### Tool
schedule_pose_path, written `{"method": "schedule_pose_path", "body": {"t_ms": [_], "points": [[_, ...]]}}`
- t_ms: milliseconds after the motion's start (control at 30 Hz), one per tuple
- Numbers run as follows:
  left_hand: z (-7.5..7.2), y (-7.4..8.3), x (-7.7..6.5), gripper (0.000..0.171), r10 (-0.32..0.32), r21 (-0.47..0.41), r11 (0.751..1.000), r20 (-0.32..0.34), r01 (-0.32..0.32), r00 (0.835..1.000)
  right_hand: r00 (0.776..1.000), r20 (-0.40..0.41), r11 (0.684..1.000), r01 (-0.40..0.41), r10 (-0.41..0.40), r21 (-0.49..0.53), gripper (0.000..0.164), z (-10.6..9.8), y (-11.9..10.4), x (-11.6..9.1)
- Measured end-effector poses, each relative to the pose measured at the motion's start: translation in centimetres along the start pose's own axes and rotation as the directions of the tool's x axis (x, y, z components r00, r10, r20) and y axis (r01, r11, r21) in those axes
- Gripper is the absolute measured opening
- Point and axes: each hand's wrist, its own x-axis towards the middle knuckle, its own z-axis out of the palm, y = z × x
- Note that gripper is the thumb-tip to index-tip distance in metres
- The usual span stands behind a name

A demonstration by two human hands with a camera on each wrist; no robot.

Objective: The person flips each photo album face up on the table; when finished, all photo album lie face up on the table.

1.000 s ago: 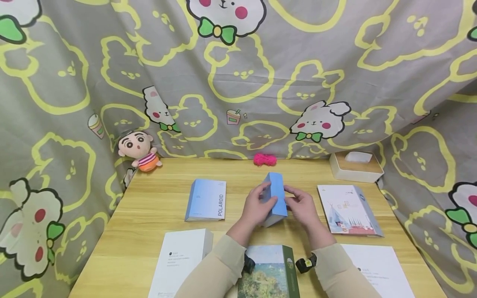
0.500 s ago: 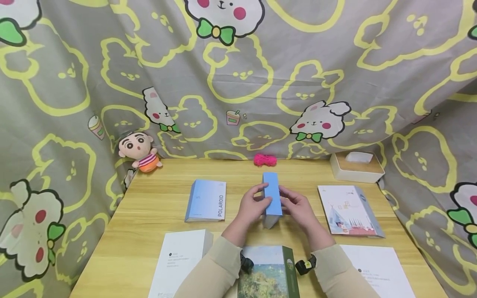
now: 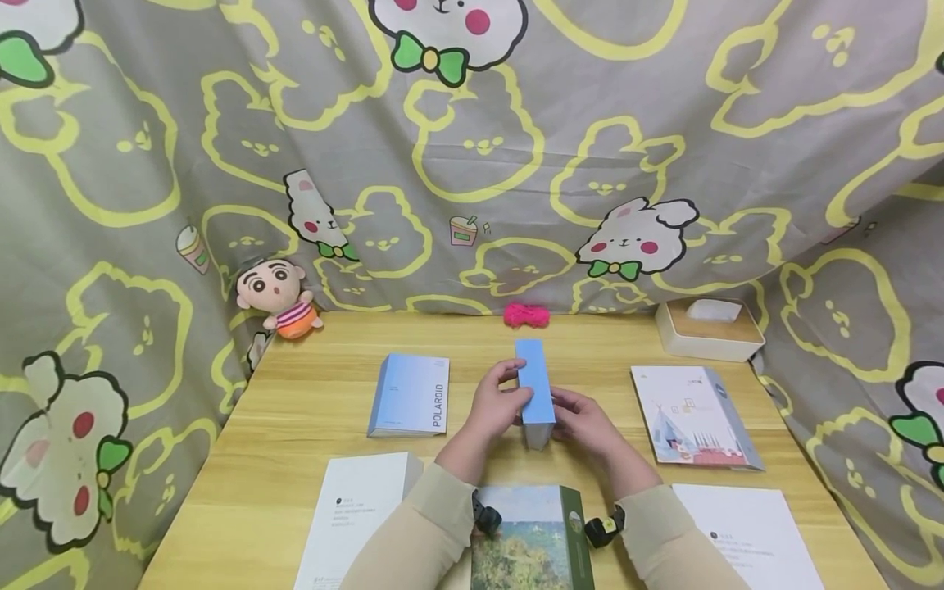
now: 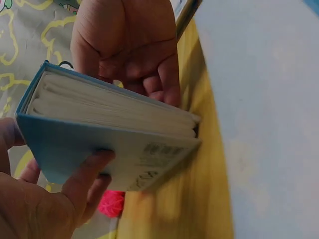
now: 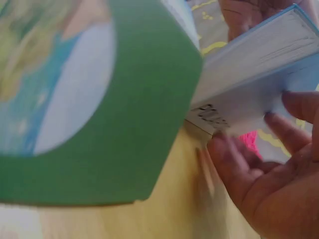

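Note:
A thick blue photo album (image 3: 537, 385) stands upright, spine toward the head camera, between both hands over the middle of the table. My left hand (image 3: 499, 399) grips it from the left, thumb and a finger on the spine edge. On the other side, my right hand (image 3: 584, 422) holds it with bent fingers. In the left wrist view the page edges of the album (image 4: 99, 149) show, with a barcode on the cover under the left fingers. The right wrist view shows right fingertips against the cover lettered POLA; the left hand is partly hidden behind it.
A matching POLAROID album (image 3: 409, 395) lies to the left, an illustrated white one (image 3: 689, 418) to the right. Closer in lie a painting-covered book (image 3: 527, 533) and white books (image 3: 361, 508). A tissue box (image 3: 710, 336), pink yarn bundle (image 3: 527, 315) and plush doll (image 3: 283, 299) line the back.
The album has turned so its spine faces the head camera more squarely, and shifted slightly left with both hands. The right hand has come a little lower along its side.

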Motion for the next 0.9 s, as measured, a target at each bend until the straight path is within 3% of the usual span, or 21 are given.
{"method": "schedule_pose_path", "body": {"t_ms": [200,533,900], "points": [[0.1,-0.5,0.1,0.052,0.008,-0.037,0.999,-0.062,-0.010,0.998,1.000,-0.016,0.997,-0.021,0.020,-0.077,0.049,-0.1,0.3,0.0],[-0.2,-1.3,0.5,0.053,0.011,-0.095,0.995,-0.099,-0.021,0.995,1.000,-0.020,0.988,-0.020,0.017,-0.152,0.049,-0.1,0.0,0.0],[-1.1,-2.3,0.8,0.049,0.022,0.004,1.000,-0.180,-0.022,0.983,0.997,-0.065,0.952,0.024,-0.046,-0.306,0.049,-0.2,0.1,0.0]]}}
